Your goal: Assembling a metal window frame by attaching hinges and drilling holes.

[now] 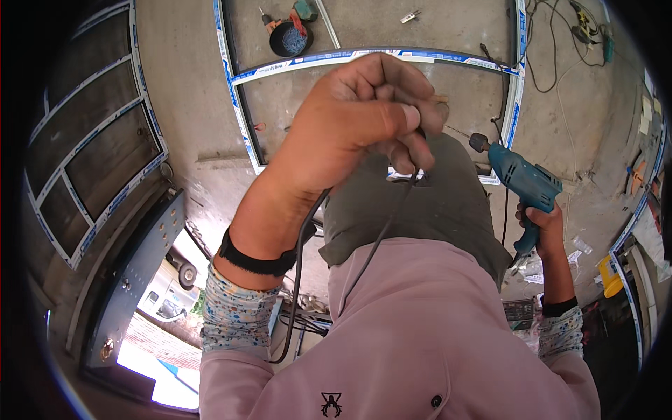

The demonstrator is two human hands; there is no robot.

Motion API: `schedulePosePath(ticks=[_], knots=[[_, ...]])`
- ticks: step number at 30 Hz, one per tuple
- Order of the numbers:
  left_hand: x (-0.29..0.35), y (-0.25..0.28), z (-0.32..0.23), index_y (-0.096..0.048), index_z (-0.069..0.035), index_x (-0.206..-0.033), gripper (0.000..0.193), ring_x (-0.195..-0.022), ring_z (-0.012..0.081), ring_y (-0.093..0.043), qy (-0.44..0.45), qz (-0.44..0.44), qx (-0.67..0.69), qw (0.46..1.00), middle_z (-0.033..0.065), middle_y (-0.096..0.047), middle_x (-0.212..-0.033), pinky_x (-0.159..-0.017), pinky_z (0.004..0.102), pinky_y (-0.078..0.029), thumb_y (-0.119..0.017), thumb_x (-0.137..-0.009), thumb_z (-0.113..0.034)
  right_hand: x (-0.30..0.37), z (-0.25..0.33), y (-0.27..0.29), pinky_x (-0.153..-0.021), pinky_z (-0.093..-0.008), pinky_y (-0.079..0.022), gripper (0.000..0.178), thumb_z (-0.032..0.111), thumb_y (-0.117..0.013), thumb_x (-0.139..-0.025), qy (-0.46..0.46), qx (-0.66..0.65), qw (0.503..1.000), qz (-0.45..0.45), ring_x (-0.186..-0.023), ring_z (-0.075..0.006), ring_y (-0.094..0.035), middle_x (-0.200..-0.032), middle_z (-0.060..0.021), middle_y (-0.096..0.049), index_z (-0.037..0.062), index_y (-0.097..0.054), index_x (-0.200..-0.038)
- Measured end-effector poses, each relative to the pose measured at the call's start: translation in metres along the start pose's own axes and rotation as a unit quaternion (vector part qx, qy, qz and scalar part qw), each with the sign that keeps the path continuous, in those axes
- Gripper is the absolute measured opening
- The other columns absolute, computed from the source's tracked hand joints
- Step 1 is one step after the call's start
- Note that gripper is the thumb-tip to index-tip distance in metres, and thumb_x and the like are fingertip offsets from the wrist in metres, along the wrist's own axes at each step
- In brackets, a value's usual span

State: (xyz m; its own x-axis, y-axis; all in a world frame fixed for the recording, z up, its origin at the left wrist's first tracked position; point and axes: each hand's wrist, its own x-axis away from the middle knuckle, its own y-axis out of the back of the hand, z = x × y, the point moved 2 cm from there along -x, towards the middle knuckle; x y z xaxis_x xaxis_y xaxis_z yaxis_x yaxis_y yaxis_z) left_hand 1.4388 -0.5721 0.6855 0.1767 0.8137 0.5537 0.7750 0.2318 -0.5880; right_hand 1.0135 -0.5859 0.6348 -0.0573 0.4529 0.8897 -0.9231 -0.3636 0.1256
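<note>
My left hand (371, 115) is raised in front of me, fingers curled and thumb pressed in. A thin black cord (381, 234) runs up into its closed fingers, and a further length (297, 280) hangs down beside the wrist. Something small and tan shows at the fingertips, too little to name. Lower on the right, my right hand (546, 222) grips the handle of a teal power drill (521, 175). The drill's thin bit (458, 131) points up and left, toward the left hand but apart from it.
Ahead on the floor lies a metal frame (413, 54) with blue-and-white film. Inside it stand a black bucket (291, 39) of small bluish pieces and an orange drill (269, 23). Another frame (105, 164) is at the left. Cables (553, 70) lie at the far right.
</note>
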Motion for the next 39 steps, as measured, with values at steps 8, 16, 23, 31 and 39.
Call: schedulePosePath(ticks=[8,16,23,31,39], knots=[[-0.121,-0.006,0.124,-0.057,0.002,-0.114,0.031,-0.061,0.0189,-0.067,0.294,0.120,-0.121,0.940,0.0114,-0.067,-0.095,-0.054,0.0274,-0.052,-0.061,-0.091,-0.019,0.023,-0.031,0.033,-0.064,-0.0297,-0.053,0.044,0.019,-0.074,-0.074,-0.016,-0.100,0.984,-0.147,-0.074,-0.0188,-0.066,-0.090,-0.0111,-0.067,-0.0004,-0.059,-0.110],[-0.152,0.048,0.247,-0.062,0.002,-0.104,0.032,-0.057,0.0197,-0.065,0.372,0.410,-0.406,0.727,0.0122,-0.067,-0.080,-0.055,0.0345,-0.051,-0.063,-0.087,-0.026,0.059,-0.085,-0.034,-0.064,-0.0299,-0.054,0.048,0.017,-0.078,-0.073,-0.045,-0.218,0.924,-0.312,-0.073,-0.0200,-0.067,-0.088,-0.0111,-0.067,-0.0005,-0.058,-0.113],[-0.201,0.093,0.307,-0.066,0.000,-0.099,0.032,-0.068,0.0256,-0.070,0.251,0.429,-0.482,0.722,0.0162,-0.069,-0.078,-0.067,0.0414,-0.053,-0.064,-0.084,-0.028,-0.051,-0.139,-0.120,-0.070,-0.0306,-0.054,0.050,0.015,-0.077,-0.072,-0.057,-0.234,0.925,-0.296,-0.077,-0.0188,-0.066,-0.091,-0.0103,-0.067,-0.0009,-0.058,-0.115],[-0.362,0.193,0.360,-0.063,0.004,-0.109,0.041,-0.102,0.0424,-0.064,0.072,0.156,-0.642,0.747,0.0268,-0.068,-0.104,-0.090,0.0465,-0.050,-0.067,-0.078,-0.022,-0.209,-0.258,-0.165,-0.075,-0.0283,-0.051,0.050,0.010,-0.071,-0.071,0.014,-0.320,0.911,-0.261,-0.080,-0.0159,-0.064,-0.093,-0.0095,-0.068,-0.0023,-0.058,-0.118],[-0.507,0.263,0.404,-0.044,0.008,-0.128,0.073,-0.111,0.0434,-0.058,-0.379,0.167,-0.831,0.371,0.0293,-0.060,-0.115,-0.097,0.0466,-0.047,-0.076,-0.074,-0.030,-0.341,-0.356,-0.190,-0.078,-0.0284,-0.050,0.056,0.019,-0.081,-0.074,0.121,-0.448,0.855,-0.231,-0.081,-0.0170,-0.063,-0.095,-0.0099,-0.068,-0.0031,-0.059,-0.120]])
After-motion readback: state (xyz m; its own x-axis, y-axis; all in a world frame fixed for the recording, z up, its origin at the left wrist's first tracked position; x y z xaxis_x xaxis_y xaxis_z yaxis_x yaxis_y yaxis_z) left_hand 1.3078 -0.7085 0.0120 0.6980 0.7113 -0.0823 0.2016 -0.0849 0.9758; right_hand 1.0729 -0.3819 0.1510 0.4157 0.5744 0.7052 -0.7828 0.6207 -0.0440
